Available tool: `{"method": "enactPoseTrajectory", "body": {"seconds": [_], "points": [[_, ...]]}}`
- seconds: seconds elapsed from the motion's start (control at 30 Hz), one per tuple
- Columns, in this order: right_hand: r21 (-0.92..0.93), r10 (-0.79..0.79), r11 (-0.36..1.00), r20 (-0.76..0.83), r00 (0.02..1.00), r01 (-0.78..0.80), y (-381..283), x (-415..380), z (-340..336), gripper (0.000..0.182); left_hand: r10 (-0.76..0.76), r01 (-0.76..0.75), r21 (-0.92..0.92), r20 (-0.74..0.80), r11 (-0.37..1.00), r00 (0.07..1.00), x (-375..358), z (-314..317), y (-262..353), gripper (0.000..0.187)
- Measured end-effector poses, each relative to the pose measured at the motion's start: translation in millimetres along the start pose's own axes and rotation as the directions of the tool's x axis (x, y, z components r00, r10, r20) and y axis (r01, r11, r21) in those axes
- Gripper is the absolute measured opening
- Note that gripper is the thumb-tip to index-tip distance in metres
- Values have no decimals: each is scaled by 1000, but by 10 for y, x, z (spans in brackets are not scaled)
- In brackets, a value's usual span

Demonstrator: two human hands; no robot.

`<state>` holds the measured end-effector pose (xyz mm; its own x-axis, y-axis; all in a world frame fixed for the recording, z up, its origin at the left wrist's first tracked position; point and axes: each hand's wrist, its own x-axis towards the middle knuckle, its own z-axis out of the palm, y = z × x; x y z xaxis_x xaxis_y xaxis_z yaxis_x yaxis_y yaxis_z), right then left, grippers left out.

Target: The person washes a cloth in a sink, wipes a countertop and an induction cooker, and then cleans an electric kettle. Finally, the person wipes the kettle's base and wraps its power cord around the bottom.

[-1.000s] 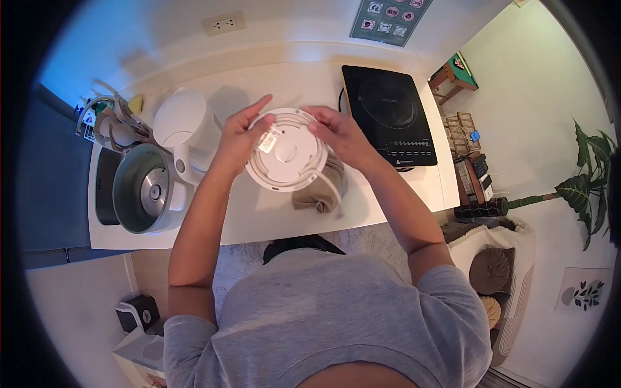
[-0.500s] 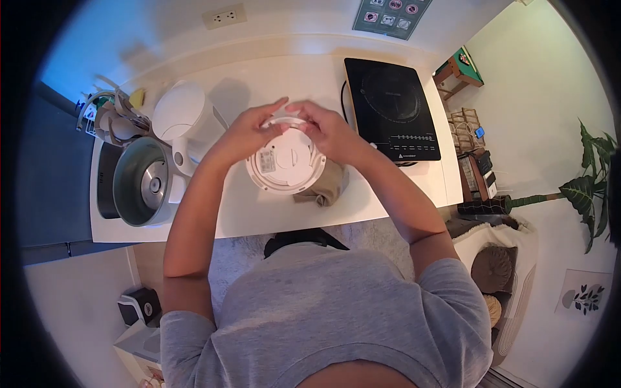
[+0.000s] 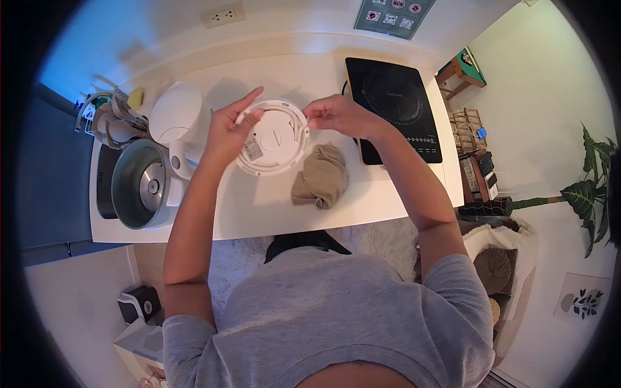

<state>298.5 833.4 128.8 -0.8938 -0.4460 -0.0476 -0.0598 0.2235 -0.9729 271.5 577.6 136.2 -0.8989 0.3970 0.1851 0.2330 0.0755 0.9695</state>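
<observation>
- Above the counter (image 3: 259,213), your left hand (image 3: 226,132) grips the disc (image 3: 272,137) — your right hand (image 3: 336,115) pinches its rim.
- Risk: that thin pinch could slip — the disc would drop onto the cloth (image 3: 320,176).

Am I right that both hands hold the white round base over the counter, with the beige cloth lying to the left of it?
Not quite. In the head view the left hand and right hand do hold the white round base over the counter, but the beige cloth lies to its right, not its left.
</observation>
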Motion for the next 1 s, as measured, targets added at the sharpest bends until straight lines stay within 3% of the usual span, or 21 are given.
{"method": "enactPoseTrajectory", "body": {"seconds": [0.03,0.07,0.1,0.17,0.2,0.23,0.27,0.3,0.37,0.4,0.53,0.6,0.7,0.83,0.93,0.97,1.0], "points": [[-209,-6,978,-3,1000,5,90,126,-76,32,0,0,0,-1,1000,1000,17,24,-32,43],[-409,-14,912,-6,1000,10,197,239,-135,33,188,-177,330,-2,927,982,34,52,-59,41],[-413,-17,911,-8,1000,12,326,359,-182,33,364,-320,618,58,718,929,69,87,-98,38],[-768,-262,640,-180,948,32,619,587,-194,31,422,-340,685,52,645,905,78,198,-313,36],[-769,-269,638,-175,947,39,802,685,-168,31,460,-375,737,97,562,883,76,245,-440,38],[-381,-19,922,-214,977,-66,999,774,-138,30,491,-404,782,145,475,859,65,298,-573,39],[86,222,973,-128,967,-212,1127,858,-130,30,494,-401,786,142,470,858,45,353,-718,39],[84,218,974,-122,968,-209,1208,899,-112,30,504,-426,813,194,398,841,3,419,-870,41],[415,352,866,-111,929,-279,1316,920,-10,34,503,-440,837,242,324,830,-91,531,-1071,42],[455,411,830,-108,905,-323,1322,964,-2,34,497,-471,837,294,278,816,-124,585,-1132,42],[261,406,903,-257,877,-341,1369,1174,18,34,480,-517,818,357,253,801,-89,790,-1415,42],[-144,238,935,-424,874,-325,1417,1286,-22,40,452,-473,836,320,280,833,45,926,-1493,41],[-302,137,911,-419,898,-280,1457,1491,-129,45,439,-424,853,269,305,857,312,1132,-1711,40],[-337,139,896,-406,903,-290,1404,1482,-211,50,398,-341,876,193,342,897,627,1281,-1870,35],[-412,50,881,-410,911,-234,1677,1591,-352,56,311,-442,770,326,459,893,819,1244,-1954,32],[-273,149,924,-388,910,-268,2064,1696,-537,56,290,-454,765,355,457,889,883,1279,-2041,34],[-282,142,926,-360,922,-253,2058,1814,-473,56,283,-429,781,330,454,901,876,1190,-2063,34]]}}
